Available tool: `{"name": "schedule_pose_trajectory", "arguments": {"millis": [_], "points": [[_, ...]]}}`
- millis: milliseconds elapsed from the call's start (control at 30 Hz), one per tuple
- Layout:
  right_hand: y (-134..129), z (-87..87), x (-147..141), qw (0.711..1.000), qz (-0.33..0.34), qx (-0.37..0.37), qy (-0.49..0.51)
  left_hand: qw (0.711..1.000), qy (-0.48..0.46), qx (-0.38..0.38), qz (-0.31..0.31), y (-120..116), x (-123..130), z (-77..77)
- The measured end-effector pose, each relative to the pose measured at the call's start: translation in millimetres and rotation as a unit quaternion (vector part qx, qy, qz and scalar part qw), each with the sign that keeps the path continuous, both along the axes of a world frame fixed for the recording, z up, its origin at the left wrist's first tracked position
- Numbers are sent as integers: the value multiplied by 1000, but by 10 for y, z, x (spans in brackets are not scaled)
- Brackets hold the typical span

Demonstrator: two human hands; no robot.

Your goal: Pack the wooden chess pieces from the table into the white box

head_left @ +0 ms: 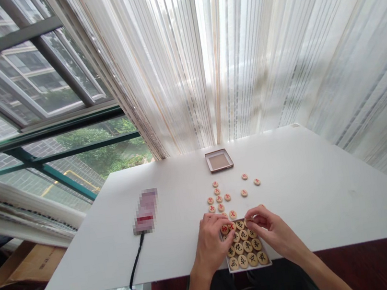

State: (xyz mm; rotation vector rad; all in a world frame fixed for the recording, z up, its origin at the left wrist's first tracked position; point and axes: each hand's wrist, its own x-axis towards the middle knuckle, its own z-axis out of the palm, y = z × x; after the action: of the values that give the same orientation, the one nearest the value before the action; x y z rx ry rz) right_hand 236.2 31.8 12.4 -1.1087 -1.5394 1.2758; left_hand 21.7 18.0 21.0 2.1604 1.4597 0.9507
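A shallow square box (250,268) stands at the table's near edge, filled with rows of round wooden Chinese chess pieces, most with black characters. My left hand (210,239) is over the box's left side, its thumb and index finger closed at a red-marked piece (231,226) in the back row. At the back right corner, my right hand (269,225) pinches another piece (249,220), seen mostly edge-on, so its character is hidden. Just beyond the box lie several loose red-marked pieces (219,199), partly covered by my left hand at the near end.
Farther back on the white table (177,205) lies an open box lid (221,169). More red pieces (244,193) are scattered to the right. A blurred-out phone-like object (145,211) with a black cable (136,265) lies left. Curtains (203,66) hang behind the table.
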Motion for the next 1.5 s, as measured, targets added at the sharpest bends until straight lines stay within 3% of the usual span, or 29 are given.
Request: {"name": "schedule_pose_trajectory", "arguments": {"millis": [233,433,833,1133,1500], "points": [[14,30,30,1000,-6,-22,-21,1000,-18,-9,2,4,-109,-43],[9,32,-16,997,15,-63,31,997,-78,-21,-3,-36,-189,-102],[25,1,-18,996,8,-88,34,995,-97,-25,24,-62,-169,-139],[49,-64,7,993,-14,-86,77,995,-87,-31,32,-57,-165,-161],[19,-20,48,999,-10,-29,29,995,-87,-26,36,-61,-154,-163]]}}
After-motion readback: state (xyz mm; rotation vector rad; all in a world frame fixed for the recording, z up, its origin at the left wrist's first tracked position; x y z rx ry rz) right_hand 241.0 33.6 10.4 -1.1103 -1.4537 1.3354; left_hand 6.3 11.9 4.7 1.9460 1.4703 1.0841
